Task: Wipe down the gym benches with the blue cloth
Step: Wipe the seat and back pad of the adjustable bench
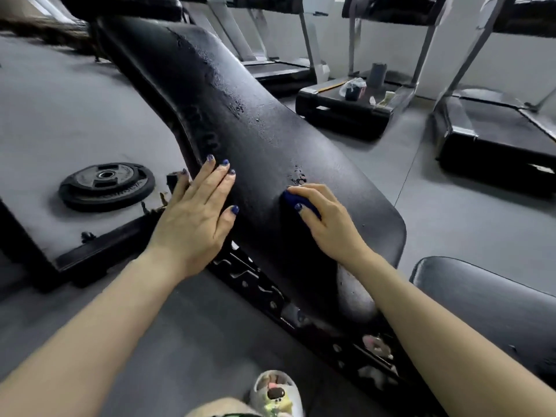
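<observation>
A long black padded gym bench [240, 115] with cracked, worn vinyl runs from the far left to the near right. My left hand [195, 212] lies flat on its left edge with straight fingers. My right hand [328, 221] grips a bunched blue cloth [293, 200] and presses it onto the pad near the bench's near end. Most of the cloth is hidden under my fingers. A second black bench pad [481, 296] shows at the lower right.
A black weight plate [106, 186] lies on a grey platform [60, 115] to the left. Treadmills [496, 127] stand at the back right, one with a bag and small items on its deck. The bench's black frame [255, 284] runs below the pad. My shoe [276, 392] is on the grey floor.
</observation>
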`<state>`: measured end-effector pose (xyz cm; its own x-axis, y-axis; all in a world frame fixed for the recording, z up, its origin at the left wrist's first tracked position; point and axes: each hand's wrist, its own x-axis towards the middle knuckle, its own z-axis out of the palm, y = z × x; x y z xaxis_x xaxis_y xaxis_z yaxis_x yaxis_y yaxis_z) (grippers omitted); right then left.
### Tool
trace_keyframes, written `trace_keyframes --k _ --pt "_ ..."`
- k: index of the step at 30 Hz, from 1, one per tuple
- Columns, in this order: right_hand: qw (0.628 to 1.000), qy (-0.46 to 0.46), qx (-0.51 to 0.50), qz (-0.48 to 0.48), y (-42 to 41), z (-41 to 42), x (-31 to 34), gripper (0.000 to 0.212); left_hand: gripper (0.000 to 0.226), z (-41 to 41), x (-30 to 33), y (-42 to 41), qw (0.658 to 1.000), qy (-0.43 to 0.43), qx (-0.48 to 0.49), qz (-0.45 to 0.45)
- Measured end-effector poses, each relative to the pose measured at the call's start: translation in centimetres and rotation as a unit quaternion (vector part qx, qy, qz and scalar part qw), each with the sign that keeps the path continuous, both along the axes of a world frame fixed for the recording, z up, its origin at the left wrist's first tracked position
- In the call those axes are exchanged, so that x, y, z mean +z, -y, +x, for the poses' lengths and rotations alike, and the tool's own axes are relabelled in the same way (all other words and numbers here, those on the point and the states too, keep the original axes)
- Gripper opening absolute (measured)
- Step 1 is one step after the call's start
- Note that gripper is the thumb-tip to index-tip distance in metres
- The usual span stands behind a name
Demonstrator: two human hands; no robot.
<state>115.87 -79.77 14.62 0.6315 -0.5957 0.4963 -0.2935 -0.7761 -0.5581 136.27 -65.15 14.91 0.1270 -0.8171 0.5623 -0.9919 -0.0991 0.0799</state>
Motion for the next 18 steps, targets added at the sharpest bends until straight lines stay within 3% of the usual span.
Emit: trace_keyframes --k 5,13,18 --pt "0.999 0.032 -0.035 0.006 -2.3 1.1 -1.1 0.034 0.065 -4.4 -1.3 -1.1 0.998 0.006 0.034 0.042" --pt "0.985 -0.071 0.121 -0.1 -5.8 -8.5 -5.0 0.044 0.06 -5.5 0.7 -1.5 0.985 0.007 0.096 0.142" --pt "0.981 -0.067 0.146 -0.108 -5.1 -7.3 -4.1 0.044 0.07 -4.7 -0.3 -1.5 0.991 0.006 0.073 0.115"
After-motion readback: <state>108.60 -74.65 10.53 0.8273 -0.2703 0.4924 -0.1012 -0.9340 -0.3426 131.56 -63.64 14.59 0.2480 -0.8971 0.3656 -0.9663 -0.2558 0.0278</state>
